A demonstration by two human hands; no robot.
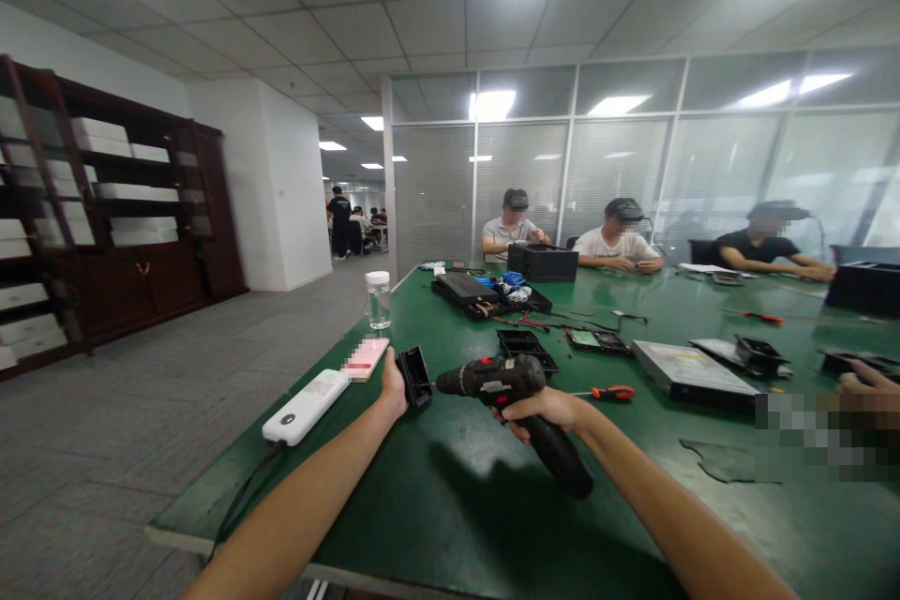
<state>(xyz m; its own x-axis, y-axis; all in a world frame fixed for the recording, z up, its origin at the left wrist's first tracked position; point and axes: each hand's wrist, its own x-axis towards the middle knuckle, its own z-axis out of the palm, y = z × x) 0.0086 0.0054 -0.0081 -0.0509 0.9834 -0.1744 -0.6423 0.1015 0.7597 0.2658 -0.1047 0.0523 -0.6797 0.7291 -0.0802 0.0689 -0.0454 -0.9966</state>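
Over the tabletop (pixel 366 516), left hand (pixel 395 386): holding the black frame (pixel 416 379) by its left side.
Right hand (pixel 547 410): gripping the drill (pixel 496 380) by its handle.
Black frame: between the hands, just beside the drill's tip.
Drill: pointing left; contact unclear.

Okay so your left hand (pixel 396 384) has the housing (pixel 416 377), and the drill (pixel 502 378) in your right hand (pixel 545 408) is just to the right of that, nose facing it. Out past your left arm (pixel 316 478), the cabled device (pixel 309 405) lies along the table's (pixel 394 506) left edge, bottle (pixel 378 305) standing farther back. Behind the drill you've got an open frame (pixel 526 352), circuit board (pixel 597 340) right of it. Screwdriver (pixel 615 393)'s just right of your right hand, flat case (pixel 696 375) beyond that. Three people (pixel 619 246) sit at the far side.
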